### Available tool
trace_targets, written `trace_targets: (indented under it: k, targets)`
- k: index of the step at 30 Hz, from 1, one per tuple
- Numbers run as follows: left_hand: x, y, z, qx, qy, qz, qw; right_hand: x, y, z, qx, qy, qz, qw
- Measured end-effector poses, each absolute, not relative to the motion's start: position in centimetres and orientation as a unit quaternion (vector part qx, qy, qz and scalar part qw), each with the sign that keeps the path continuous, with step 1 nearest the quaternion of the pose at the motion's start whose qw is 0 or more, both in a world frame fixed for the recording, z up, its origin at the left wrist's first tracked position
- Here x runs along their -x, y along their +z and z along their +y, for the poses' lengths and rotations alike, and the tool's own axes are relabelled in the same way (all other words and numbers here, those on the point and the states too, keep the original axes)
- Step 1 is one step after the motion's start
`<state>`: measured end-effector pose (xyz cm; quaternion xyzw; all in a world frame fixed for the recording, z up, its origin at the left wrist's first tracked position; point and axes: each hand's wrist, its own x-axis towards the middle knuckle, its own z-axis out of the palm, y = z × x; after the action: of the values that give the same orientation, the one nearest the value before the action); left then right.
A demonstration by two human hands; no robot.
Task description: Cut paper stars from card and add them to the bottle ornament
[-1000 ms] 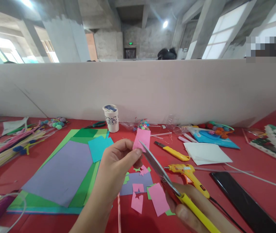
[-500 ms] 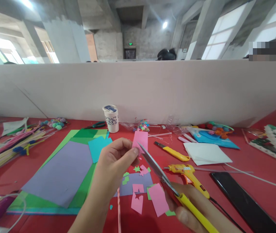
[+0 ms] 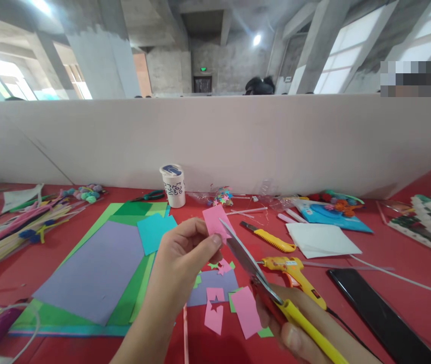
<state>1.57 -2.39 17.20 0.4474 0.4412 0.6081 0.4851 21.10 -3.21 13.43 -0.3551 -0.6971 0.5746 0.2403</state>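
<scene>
My left hand (image 3: 188,253) pinches a small pink paper piece (image 3: 214,220) between thumb and fingers, held up above the table. In my right hand (image 3: 294,323) are scissors (image 3: 251,268) with yellow and red handles, their blades pointing up and left. The blade tips lie against the pink paper; whether the blades are parted is hard to see. Below the hands lie a pink piece with a star-shaped hole (image 3: 214,314), a pink rectangle (image 3: 246,312), a purple sheet (image 3: 215,286) and a small green star (image 3: 213,265).
To the left are stacked green and purple sheets (image 3: 97,268), cyan paper (image 3: 154,232) and pipe cleaners (image 3: 21,227). A lidded cup (image 3: 174,187) stands near the white partition (image 3: 215,141). At right lie a yellow cutter (image 3: 276,240), a glue gun (image 3: 298,275) and a black phone (image 3: 378,313).
The pink paper has tilted to the left in my left hand, which has shifted slightly right. The scissors have moved slightly right with their tips still at the paper.
</scene>
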Motion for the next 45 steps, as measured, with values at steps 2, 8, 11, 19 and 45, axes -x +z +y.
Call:
trace_targets:
  k: [2, 8, 11, 19, 45]
  targets:
    - [-1.9, 17.1, -2.4, -0.440, 0.617, 0.436, 0.486, -21.1, 13.6, -3.2, 0.343, 0.590, -0.688, 0.247]
    - [-2.4, 16.9, -2.5, -0.420, 0.637, 0.427, 0.485, -21.7, 13.2, -3.0, 0.339, 0.586, -0.697, 0.238]
    - [-2.1, 17.0, -2.5, -0.436, 0.620, 0.435, 0.486, -22.2, 12.6, -3.3, 0.364, 0.577, -0.690, 0.243]
    - [-2.7, 16.6, -2.4, -0.446, 0.631, 0.444, 0.455, -20.9, 12.8, -3.1, 0.340, 0.560, -0.715, 0.244]
    - [-3.6, 16.4, -2.6, -0.435, 0.635, 0.452, 0.451, -19.9, 13.0, -3.4, 0.369, 0.536, -0.709, 0.273]
